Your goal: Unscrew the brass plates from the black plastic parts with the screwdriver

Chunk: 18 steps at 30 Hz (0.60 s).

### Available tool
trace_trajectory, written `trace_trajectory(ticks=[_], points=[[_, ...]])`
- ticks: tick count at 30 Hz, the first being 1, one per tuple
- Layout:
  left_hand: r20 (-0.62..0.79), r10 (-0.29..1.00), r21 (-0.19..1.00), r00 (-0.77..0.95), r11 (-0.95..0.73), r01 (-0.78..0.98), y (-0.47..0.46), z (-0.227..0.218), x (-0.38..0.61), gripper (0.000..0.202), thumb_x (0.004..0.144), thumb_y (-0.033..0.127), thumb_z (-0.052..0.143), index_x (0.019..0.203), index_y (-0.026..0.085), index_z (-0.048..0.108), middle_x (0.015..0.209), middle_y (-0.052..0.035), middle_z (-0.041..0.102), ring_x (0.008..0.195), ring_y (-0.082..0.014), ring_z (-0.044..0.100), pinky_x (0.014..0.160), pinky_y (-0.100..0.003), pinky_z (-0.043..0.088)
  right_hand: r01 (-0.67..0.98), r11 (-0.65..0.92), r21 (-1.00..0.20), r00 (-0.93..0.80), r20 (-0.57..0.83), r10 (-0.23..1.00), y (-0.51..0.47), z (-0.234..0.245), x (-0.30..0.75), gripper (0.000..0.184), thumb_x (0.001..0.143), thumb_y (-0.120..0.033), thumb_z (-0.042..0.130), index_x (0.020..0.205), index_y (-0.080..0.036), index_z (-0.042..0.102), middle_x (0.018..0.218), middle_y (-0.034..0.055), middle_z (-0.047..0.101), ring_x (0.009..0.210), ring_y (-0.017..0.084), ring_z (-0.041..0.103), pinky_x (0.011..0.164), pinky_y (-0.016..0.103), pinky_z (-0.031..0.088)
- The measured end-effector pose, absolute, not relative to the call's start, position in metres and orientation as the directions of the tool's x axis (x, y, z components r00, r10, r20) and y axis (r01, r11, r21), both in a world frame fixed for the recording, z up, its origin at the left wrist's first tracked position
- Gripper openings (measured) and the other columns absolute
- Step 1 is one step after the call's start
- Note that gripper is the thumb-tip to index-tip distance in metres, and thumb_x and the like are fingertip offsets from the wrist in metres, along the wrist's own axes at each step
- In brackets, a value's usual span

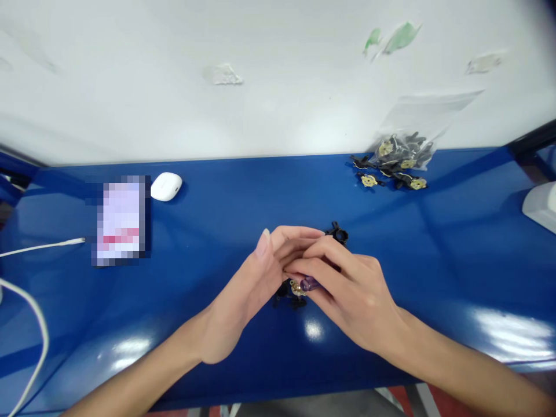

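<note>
My left hand [249, 284] and my right hand [347, 289] meet above the middle of the blue workbench [226, 200], fingers curled together. Between them is a small black plastic part with a brass-coloured insert [296, 288], partly hidden by my fingers. My right fingers close over a translucent purple tool handle [309, 284], probably a small screwdriver, though its tip is hidden. Another black plastic piece [336, 233] shows just beyond my fingertips and may be part of the same assembly. I cannot tell exactly which hand grips the black part.
A clear bag of black parts with brass inserts [402, 153] leans on the white wall [278, 81], with several loose ones [391, 174] beside it. To the left are a blurred phone [120, 220], a white earbud case [165, 186] and white cables [39, 246].
</note>
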<state>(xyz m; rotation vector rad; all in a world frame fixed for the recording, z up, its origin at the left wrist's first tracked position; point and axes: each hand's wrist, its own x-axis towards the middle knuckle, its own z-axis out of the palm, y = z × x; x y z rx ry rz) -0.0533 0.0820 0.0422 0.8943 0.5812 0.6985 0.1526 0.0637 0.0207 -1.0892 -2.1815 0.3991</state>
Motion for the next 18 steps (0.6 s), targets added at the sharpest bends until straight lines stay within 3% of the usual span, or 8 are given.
trace_trajectory(ticks=[4, 8, 12, 18], points=[[-0.142, 0.799, 0.876, 0.585, 0.376, -0.301, 0.08, 0.044, -0.051, 0.072, 0.118, 0.071, 0.024, 0.151, 0.022, 0.065, 0.164, -0.016, 0.063, 0.154, -0.0387, 0.055, 0.128, -0.055, 0.042, 0.592, 0.609, -0.528, -0.425, 0.437, 0.793, 0.064, 0.023, 0.157, 0.013, 0.107, -0.014, 0.067, 0.112, -0.019, 0.078, 0.105, 0.0048, 0.078, 0.086, 0.017, 0.077, 0.068, 0.03, 0.058], [-0.089, 0.933, 0.946, 0.348, 0.188, -0.264, 0.086, 0.048, -0.049, 0.061, 0.116, 0.07, 0.042, 0.143, 0.022, 0.069, 0.151, -0.0152, 0.073, 0.15, -0.0376, 0.06, 0.13, -0.052, 0.041, 0.642, 0.53, -0.554, -0.344, 0.41, 0.845, 0.072, 0.03, 0.168, 0.015, 0.104, -0.01, 0.07, 0.112, -0.02, 0.077, 0.104, 0.003, 0.074, 0.076, 0.012, 0.07, 0.06, 0.027, 0.052], [-0.024, 0.983, 0.976, 0.18, 0.062, -0.21, 0.094, 0.049, -0.051, 0.054, 0.114, 0.067, 0.051, 0.139, 0.023, 0.07, 0.141, -0.0145, 0.078, 0.134, -0.0367, 0.071, 0.116, -0.05, 0.052, 0.698, 0.448, -0.559, -0.345, 0.286, 0.894, 0.082, 0.028, 0.176, 0.015, 0.107, -0.013, 0.067, 0.11, -0.023, 0.078, 0.104, 0.0029, 0.073, 0.077, 0.013, 0.07, 0.065, 0.029, 0.053], [-0.037, 0.993, 0.982, 0.112, 0.056, -0.18, 0.099, 0.053, -0.051, 0.052, 0.113, 0.066, 0.051, 0.133, 0.022, 0.07, 0.132, -0.0147, 0.08, 0.119, -0.0341, 0.075, 0.102, -0.046, 0.056, 0.715, 0.446, -0.537, -0.432, 0.161, 0.887, 0.084, 0.024, 0.178, 0.016, 0.111, -0.018, 0.064, 0.112, -0.023, 0.078, 0.11, 0.0038, 0.072, 0.074, 0.014, 0.069, 0.065, 0.031, 0.053]])
